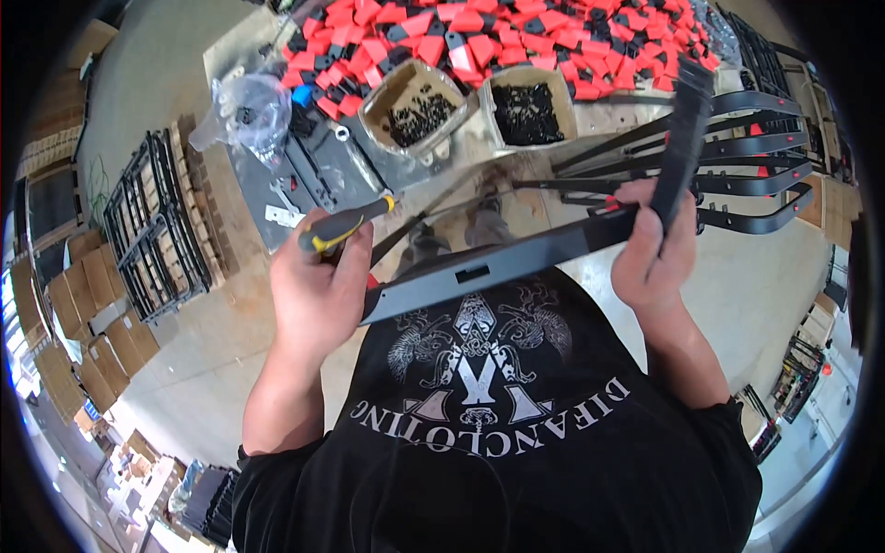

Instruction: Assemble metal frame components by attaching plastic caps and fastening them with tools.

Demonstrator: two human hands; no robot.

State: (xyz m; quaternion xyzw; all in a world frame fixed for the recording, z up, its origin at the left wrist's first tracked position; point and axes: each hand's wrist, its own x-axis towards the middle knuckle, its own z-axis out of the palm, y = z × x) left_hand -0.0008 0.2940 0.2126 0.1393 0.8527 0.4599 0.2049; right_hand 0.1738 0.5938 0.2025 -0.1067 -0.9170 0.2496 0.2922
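My left hand [323, 286] is closed around the grey and yellow handle of a screwdriver [346, 226]. Against the same hand lies the left end of a black bent metal bar [525, 263], where a bit of red shows. A small rectangular slot is cut in the bar's face. My right hand [656, 247] grips the bar near its bend, thumb on the near side; from there the other leg rises up and to the right, blurred. Some fingers of both hands are hidden.
Beyond my hands a table holds a heap of red and black plastic pieces [516, 41], two boxes of small black parts [415, 106], a clear plastic bag [249, 115] and a wrench [359, 157]. Similar black bars [756, 180] extend at right. Cardboard boxes [97, 323] stand left.
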